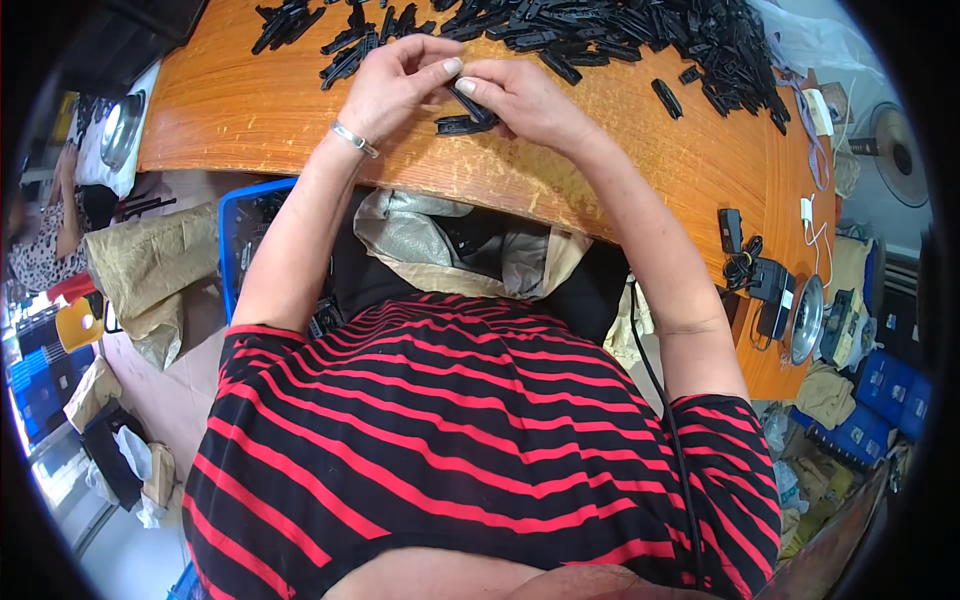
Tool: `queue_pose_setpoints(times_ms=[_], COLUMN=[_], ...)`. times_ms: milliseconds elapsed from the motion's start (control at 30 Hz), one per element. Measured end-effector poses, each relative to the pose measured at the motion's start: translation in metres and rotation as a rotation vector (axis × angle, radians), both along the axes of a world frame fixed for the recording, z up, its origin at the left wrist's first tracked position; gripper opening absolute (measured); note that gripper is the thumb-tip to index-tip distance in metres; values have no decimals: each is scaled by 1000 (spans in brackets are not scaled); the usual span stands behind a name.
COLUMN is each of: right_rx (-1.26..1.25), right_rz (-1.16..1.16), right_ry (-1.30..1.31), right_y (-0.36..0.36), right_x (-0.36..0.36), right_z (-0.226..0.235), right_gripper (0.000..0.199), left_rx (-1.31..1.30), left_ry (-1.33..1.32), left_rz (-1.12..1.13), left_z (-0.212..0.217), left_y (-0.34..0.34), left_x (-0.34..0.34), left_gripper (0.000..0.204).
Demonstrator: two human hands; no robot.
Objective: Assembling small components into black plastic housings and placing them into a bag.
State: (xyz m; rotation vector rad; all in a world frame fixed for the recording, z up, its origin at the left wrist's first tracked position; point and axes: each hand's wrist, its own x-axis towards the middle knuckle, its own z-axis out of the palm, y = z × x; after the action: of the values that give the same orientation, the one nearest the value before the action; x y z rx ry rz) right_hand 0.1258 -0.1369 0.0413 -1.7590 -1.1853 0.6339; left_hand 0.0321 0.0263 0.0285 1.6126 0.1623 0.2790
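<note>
Both my hands meet over the wooden table [250,120], near its front edge. My right hand [525,98] pinches a small black plastic part [472,106] between thumb and fingers. Close against it, the thumb and fingertips of my left hand [395,85] are drawn together at the part's upper end; whether they grip anything is hidden. Another black plastic piece [458,125] lies on the tabletop just below my hands. Beyond them spreads a large heap of similar black parts [600,25], with a smaller cluster [345,60] past my left hand.
A single black part [666,98] lies apart at the right. Black adapters with cables [770,285] and a round metal dish [806,318] are at the right edge. A blue crate [232,240] stands below the table at left. Another person [60,215] sits at the far left.
</note>
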Motion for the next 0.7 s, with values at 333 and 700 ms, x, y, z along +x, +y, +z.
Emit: queue_pose_setpoints(times_ms=[333,700], right_rx=[-147,-205], right_rz=[-199,-334], right_ry=[262,272], right_y=[-16,-5], right_x=[1,3], right_z=[-25,-38], right_gripper=[20,17], left_rx=[-131,90], left_ry=[184,311], left_rz=[155,207], left_z=[-29,-37], left_y=[-15,-18], left_x=[-15,-20], left_gripper=[11,18])
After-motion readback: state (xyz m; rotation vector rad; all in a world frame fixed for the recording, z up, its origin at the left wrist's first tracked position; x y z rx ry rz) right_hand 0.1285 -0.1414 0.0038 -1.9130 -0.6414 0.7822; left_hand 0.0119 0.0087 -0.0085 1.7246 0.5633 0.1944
